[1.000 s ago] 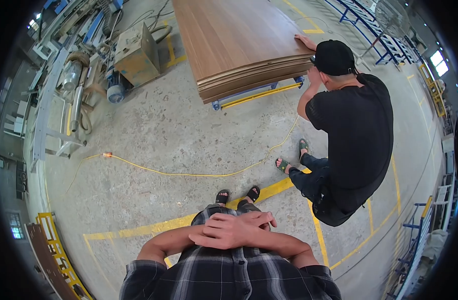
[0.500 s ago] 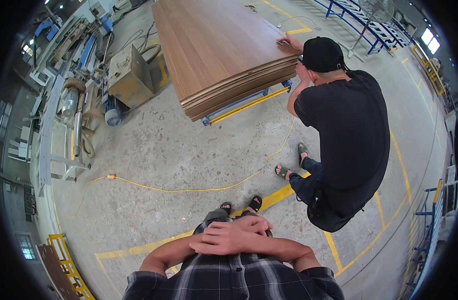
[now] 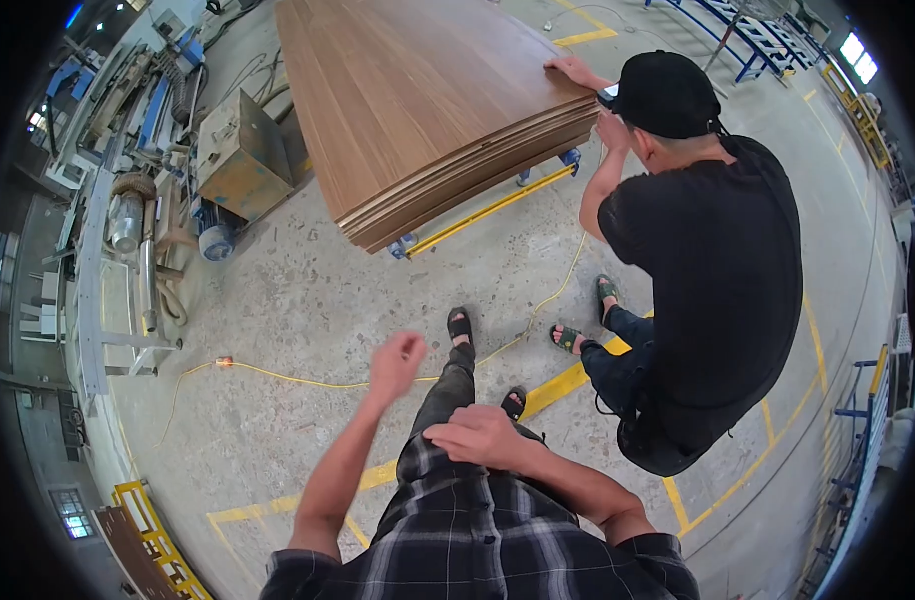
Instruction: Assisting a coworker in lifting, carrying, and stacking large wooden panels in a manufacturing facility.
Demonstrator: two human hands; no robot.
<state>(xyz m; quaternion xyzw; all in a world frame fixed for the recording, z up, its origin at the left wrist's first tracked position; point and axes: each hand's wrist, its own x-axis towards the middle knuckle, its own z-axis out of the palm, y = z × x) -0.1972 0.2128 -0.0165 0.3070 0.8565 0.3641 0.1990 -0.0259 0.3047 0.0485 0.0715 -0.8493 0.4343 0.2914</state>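
Observation:
My left hand [image 3: 396, 366] is raised over the floor, a little blurred, its fingers curled in and no object showing in it. Lower down, my right hand [image 3: 475, 437] lies across the front of my plaid shirt [image 3: 478, 540], fingers stretched out and holding nothing. Ahead stands a stack of brown wood-grain panels [image 3: 428, 90], out of reach of both hands. At the right a person in a black cap and shirt [image 3: 718, 270] bends over the stack's near right corner, one hand on its top and the other at the edge.
The panels rest on a blue and yellow stand [image 3: 493, 212]. A yellow cable [image 3: 308, 381] crosses the concrete floor by my feet. Machinery and a worn metal box [image 3: 243, 155] stand at the left. Yellow lines [image 3: 563, 393] mark the floor; blue racks [image 3: 763, 45] stand far right.
My crossed hands have come apart: the left has lifted forward, the right stays near my waist. One foot has stepped toward the stack. The other person remains bent at the panels.

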